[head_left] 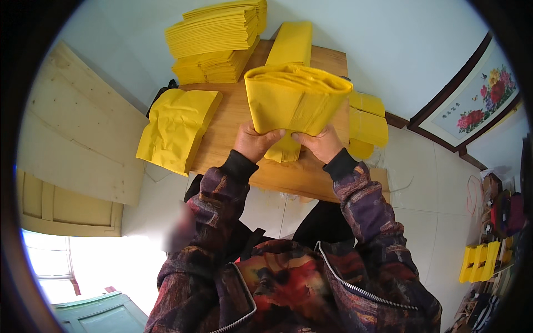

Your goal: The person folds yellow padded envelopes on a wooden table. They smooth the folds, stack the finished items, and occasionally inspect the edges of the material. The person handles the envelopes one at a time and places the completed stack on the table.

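Both hands grip the folded yellow wad [297, 100] by its lower edge: left hand [254, 142] and right hand [321, 144] sit side by side, fingers curled round the fold and thumbs on the near face, holding the wad upright above the wooden table [233, 125], open layered end away from the body. To do this well I'd keep the pinch even on both sides so the sheets don't fan or slip, and square the edges before it comes down. Keep it clear of the stack [216, 41] behind and the loose sheet [175, 127] hanging off the table's left edge.
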Demonstrator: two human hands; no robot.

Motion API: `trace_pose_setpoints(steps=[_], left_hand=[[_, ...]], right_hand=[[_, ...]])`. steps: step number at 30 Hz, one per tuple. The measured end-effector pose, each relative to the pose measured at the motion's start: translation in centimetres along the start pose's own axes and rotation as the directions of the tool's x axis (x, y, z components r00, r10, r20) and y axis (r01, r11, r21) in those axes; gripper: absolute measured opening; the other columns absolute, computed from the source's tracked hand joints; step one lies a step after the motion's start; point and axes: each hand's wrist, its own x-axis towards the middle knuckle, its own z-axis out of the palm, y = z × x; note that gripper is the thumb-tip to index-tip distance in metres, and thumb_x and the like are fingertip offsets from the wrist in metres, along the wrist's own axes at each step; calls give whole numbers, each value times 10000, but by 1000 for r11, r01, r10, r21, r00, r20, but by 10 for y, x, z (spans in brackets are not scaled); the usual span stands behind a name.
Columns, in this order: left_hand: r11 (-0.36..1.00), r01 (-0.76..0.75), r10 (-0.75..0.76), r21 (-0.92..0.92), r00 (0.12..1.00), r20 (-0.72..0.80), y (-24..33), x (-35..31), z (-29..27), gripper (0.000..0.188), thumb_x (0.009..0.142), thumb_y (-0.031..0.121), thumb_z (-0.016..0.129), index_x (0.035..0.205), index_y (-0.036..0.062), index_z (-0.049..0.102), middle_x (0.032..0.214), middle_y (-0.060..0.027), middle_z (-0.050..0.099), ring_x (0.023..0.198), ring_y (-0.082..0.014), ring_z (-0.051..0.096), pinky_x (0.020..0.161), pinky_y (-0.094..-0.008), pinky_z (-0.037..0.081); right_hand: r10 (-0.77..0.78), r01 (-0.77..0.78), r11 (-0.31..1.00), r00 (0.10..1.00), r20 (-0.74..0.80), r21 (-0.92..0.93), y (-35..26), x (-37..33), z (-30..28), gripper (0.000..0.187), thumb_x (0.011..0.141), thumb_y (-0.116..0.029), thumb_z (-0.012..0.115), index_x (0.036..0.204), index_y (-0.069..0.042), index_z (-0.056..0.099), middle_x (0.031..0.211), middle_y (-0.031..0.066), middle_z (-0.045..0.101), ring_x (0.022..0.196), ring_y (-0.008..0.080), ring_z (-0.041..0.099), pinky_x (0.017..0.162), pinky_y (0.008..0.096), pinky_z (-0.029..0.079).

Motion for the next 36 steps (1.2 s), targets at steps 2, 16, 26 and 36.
trace_pose_setpoints(steps=[2,16,26,36], left_hand=[[998,-39,39,-45,999,-10,4,3,0,185,843,55,711,1014,-9,678,949,-27,691,853,-91,617,762,-251,510],[999,-13,14,-46,1000,20,5,-13,-2,246,832,35,707,1070,-2,658,1030,-46,685,916,-115,617,807,-271,504],[998,-26,26,-51,1000,-11,11,-18,-5,216,841,42,708,1047,-7,666,989,-34,687,892,-98,616,796,-260,509],[999,-15,12,-43,997,-78,6,-17,-2,213,834,42,701,1036,-9,659,988,-34,681,876,-108,615,776,-267,508]], right_hand=[[-104,104,993,995,-11,60,-4,1,0,244,854,-61,683,1094,-33,658,1048,41,691,952,133,619,828,284,488],[-27,29,996,999,-26,85,-1,-14,8,256,839,-67,679,1093,-42,664,1014,62,706,890,149,650,790,284,503],[-117,117,993,993,-10,-13,-15,-12,8,242,839,-78,681,1077,-41,666,991,67,706,892,172,651,793,295,500],[-170,168,985,984,-50,-37,-9,-13,14,275,815,-100,701,1077,-31,655,977,124,698,882,222,664,775,322,506]])
